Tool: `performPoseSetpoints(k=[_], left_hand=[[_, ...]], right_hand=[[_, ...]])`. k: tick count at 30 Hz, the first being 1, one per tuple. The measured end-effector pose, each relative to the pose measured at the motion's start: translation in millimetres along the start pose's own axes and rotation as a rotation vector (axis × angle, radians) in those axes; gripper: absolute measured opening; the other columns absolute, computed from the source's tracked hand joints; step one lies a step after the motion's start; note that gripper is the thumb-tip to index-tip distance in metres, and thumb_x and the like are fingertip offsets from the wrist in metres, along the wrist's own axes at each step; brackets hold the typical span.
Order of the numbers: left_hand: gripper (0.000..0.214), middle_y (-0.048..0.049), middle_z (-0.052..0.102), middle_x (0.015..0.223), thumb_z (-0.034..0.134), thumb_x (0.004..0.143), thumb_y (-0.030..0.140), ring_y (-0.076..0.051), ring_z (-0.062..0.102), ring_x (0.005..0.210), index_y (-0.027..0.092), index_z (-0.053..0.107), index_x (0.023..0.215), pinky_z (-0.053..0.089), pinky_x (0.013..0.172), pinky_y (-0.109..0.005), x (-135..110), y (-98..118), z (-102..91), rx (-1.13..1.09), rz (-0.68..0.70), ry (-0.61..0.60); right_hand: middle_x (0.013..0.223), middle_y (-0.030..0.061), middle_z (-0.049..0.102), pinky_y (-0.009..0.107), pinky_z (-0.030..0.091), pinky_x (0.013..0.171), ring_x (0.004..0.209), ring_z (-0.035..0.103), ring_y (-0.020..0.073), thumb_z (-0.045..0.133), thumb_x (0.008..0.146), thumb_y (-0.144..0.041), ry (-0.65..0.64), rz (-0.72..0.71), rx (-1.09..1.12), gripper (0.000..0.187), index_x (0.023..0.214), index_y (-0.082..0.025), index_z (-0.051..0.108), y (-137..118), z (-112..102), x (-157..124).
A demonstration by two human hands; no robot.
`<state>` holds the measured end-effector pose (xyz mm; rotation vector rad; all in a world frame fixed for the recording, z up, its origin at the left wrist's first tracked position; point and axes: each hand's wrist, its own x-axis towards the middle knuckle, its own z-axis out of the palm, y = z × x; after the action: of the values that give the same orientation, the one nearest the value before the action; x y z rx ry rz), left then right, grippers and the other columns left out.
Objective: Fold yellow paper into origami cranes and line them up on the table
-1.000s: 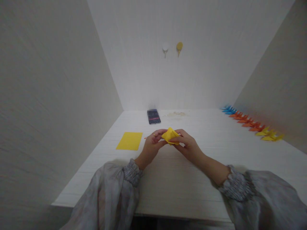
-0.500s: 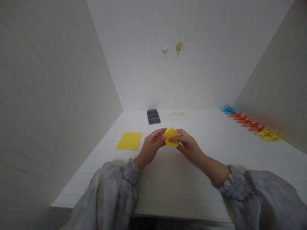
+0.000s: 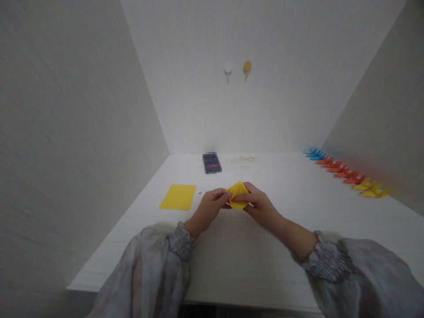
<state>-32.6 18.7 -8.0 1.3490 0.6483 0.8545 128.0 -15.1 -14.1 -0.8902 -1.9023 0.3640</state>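
A small piece of folded yellow paper [image 3: 237, 193] is held just above the white table [image 3: 251, 260], near its middle. My left hand [image 3: 211, 206] pinches its left side, fingers closed, a ring on one finger. My right hand [image 3: 259, 204] grips the right side with thumb and fingers closed on it. The paper's lower part is hidden behind my fingers. Both arms wear loose grey sleeves.
A flat yellow sheet [image 3: 178, 197] lies left of my hands. A dark phone [image 3: 212, 163] lies at the back. A row of blue, orange and yellow folded paper figures [image 3: 344, 173] lines the right wall. Two wall hooks [image 3: 237, 68] hang behind. Walls enclose three sides.
The hands sank slightly toward the table and drew the paper in closer. The paper looks more folded in, and my left fingers closed on its edge.
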Motion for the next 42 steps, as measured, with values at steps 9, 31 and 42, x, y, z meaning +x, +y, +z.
performPoseSetpoints(k=[9,31,42], left_hand=[[0.028,-0.0008,0.055,0.062,0.055,0.069,0.04,-0.008,0.05,0.057,0.012,0.057,0.07,0.044,0.058,-0.023,0.4,-2.3,-1.8,0.097,-0.007,-0.008],[0.029,0.0018,0.052,0.057,0.047,0.074,0.044,-0.01,0.051,0.053,0.016,0.051,0.068,0.038,0.05,-0.021,5.7,12.8,5.9,0.295,0.171,0.455],[0.023,-0.0041,0.06,0.078,0.055,0.071,0.033,-0.011,0.058,0.067,0.013,0.05,0.081,0.047,0.07,-0.029,7.9,7.7,10.3,-0.075,0.187,0.363]], right_hand=[[0.086,0.0031,0.052,0.03,0.045,0.066,0.08,0.053,0.0158,0.053,0.071,-0.008,-0.009,0.021,0.077,0.023,0.08,-0.026,0.064,-0.6,1.2,-0.3],[0.127,0.0093,0.029,0.043,0.037,0.091,0.11,0.042,0.0241,0.062,0.068,-0.021,0.19,0.106,-0.114,0.016,0.083,-0.021,0.058,-27.5,8.6,18.9],[0.105,0.0071,0.055,0.038,0.038,0.089,0.111,0.043,0.0207,0.054,0.074,-0.023,0.296,0.25,-0.087,0.006,0.076,-0.021,0.059,-10.7,10.6,13.3]])
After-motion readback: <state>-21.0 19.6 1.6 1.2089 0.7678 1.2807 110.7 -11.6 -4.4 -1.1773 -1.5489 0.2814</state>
